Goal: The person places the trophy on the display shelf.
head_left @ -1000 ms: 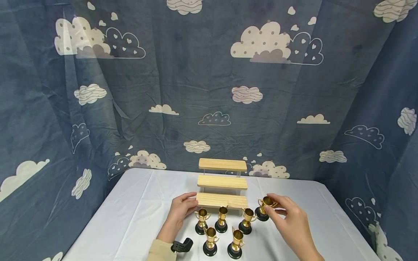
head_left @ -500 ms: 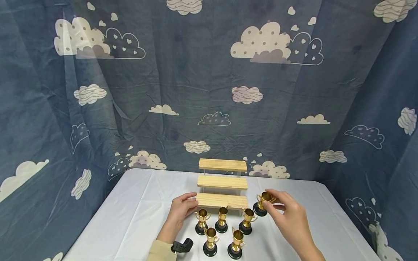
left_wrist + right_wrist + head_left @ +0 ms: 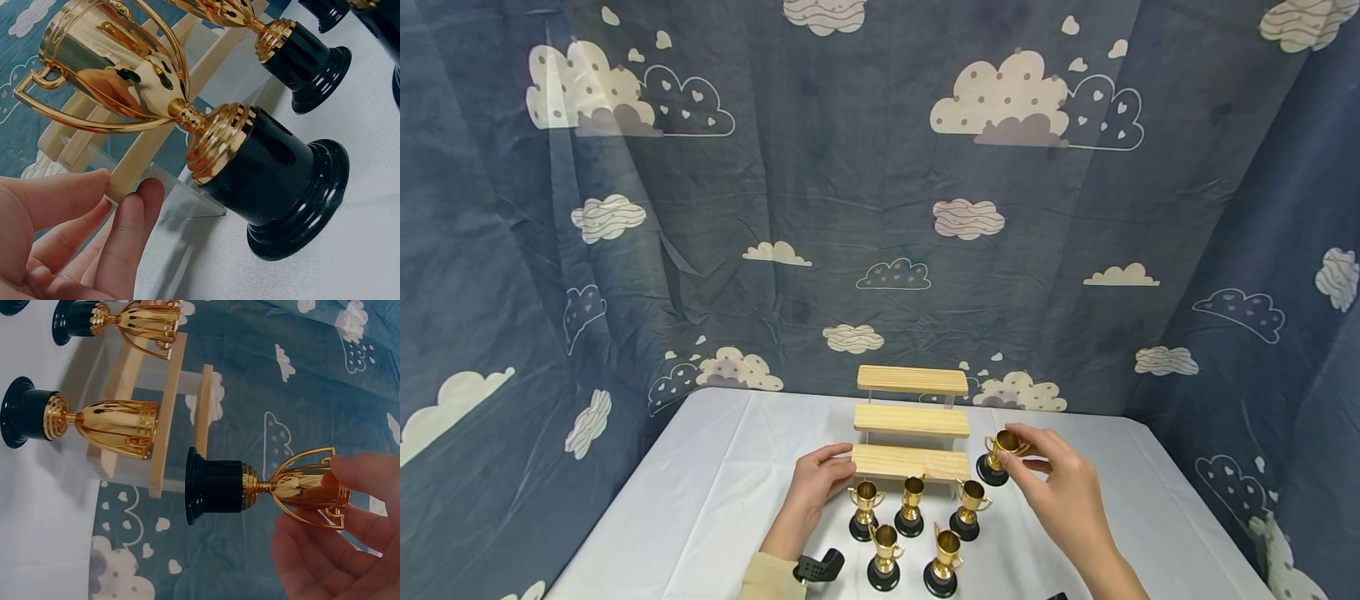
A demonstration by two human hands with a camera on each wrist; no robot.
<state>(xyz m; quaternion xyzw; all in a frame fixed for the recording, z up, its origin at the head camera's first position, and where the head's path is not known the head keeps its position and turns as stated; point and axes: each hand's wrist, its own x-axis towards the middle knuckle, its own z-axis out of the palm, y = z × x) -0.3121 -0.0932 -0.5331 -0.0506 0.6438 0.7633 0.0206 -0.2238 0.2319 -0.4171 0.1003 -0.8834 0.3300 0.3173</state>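
Observation:
My right hand (image 3: 1060, 479) pinches a small gold trophy cup (image 3: 1006, 442) with a black base by its bowl. It holds the trophy upright, off the right end of a three-step wooden display stand (image 3: 912, 417). In the right wrist view, the thumb and fingers lie at the rim and handle of this trophy (image 3: 300, 487). My left hand (image 3: 812, 483) pinches the left end of the stand's lowest board, thumb on one side and fingertips on the other, as the left wrist view shows at the board's end (image 3: 134, 169). A standing trophy (image 3: 867, 500) is close beside that hand.
Several more trophies stand in front of the stand, among them one trophy (image 3: 968, 507) at its right and another trophy (image 3: 942, 560) nearer me. A white cloth (image 3: 700, 500) covers the table. A dark blue cloud-patterned curtain (image 3: 880, 192) hangs behind and at both sides.
My right hand has lifted the trophy slightly up and moved it left, toward the stand. My left hand stays on the stand's lowest board.

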